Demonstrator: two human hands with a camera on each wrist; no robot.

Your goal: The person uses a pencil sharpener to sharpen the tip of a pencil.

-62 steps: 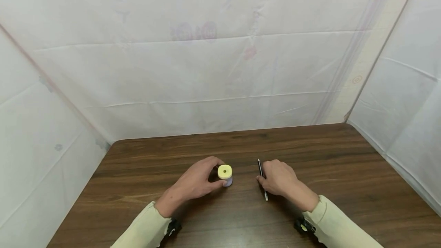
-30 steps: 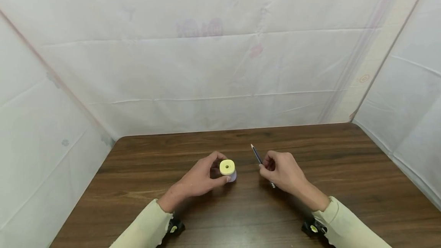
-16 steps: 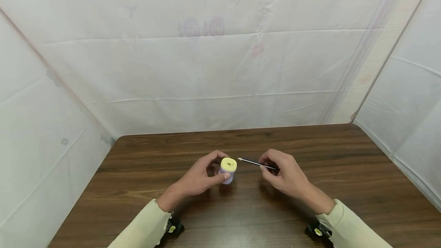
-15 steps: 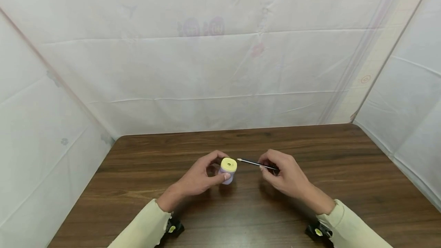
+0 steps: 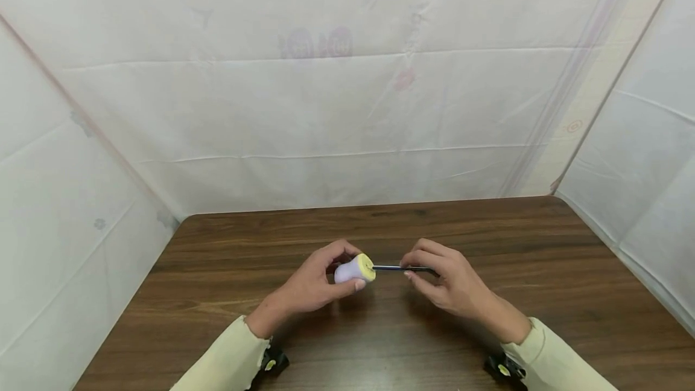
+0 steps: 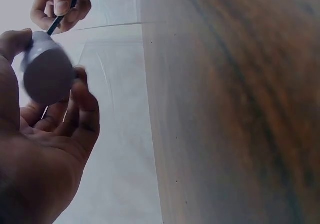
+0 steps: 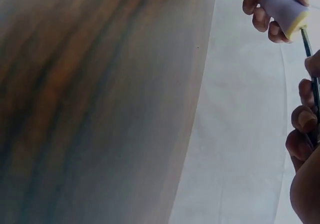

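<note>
In my head view, just below the middle of the frame, the left hand holds a small lilac sharpener with a yellow end, tipped on its side so the yellow face points toward the right of the frame. The fingers are curled round its barrel, thumb underneath, and the sharpener is lifted clear of the dark wooden surface.

The right hand sits just right of it and pinches a thin dark pencil between thumb and fingers. The pencil lies level across the frame, and its tip meets the yellow face of the sharpener; I cannot tell how far it goes in.

My left wrist view shows the sharpener's grey-lilac base in the upper left, blurred, cradled by the curled fingers, with the other hand and the pencil beyond it at the top edge. My right wrist view shows the sharpener in the upper right corner, the pencil running down from its yellow end to the right hand's fingertips at the right edge.

White sheeting fills the upper half of the head view behind the surface, and pale sleeves cover both forearms at the bottom.
</note>
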